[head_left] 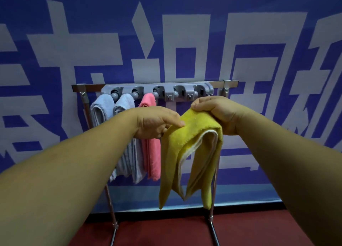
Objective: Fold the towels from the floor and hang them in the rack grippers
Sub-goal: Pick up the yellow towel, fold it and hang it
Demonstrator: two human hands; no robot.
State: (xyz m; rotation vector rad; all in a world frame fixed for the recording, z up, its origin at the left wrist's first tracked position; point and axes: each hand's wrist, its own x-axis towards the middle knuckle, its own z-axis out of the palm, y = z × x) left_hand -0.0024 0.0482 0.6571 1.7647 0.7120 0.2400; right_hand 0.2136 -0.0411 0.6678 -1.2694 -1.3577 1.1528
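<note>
Risk 1: uneven fold. The yellow towel point(192, 144) is held in mid-air in front of the rack point(88, 88), below and just short of its grey clip bar point(209, 90). Its layers do not line up: one tail hangs lower on the left, and a pale inner border shows along the open loop. If it is pushed into a clip like this, it would probably hang lopsided or leave too thick a bunch at the top.

Risk 2: slipping. Only the top fold is held, so loosening either hand before a clip bites could let the towel drop to the floor point(259, 227).

Risk 3: disturbing the neighbours. The left hand point(157, 123) is in front of the pink towel point(149, 153), which hangs from the third clip. A sideways brush could pull it loose.

Hand state: the left hand pinches the left edge of the fold, thumb on top and fingers curled beneath. The right hand point(216, 112) has its fingers point(200, 102) curled over the top right of the fold and holds it.

Appearance: the yellow towel is terry cloth, doubled over and draped limp, with two long tails. Two pale blue towels point(101, 112) fill the first two clips. The two clips on the right point(199, 92) hold nothing.
</note>
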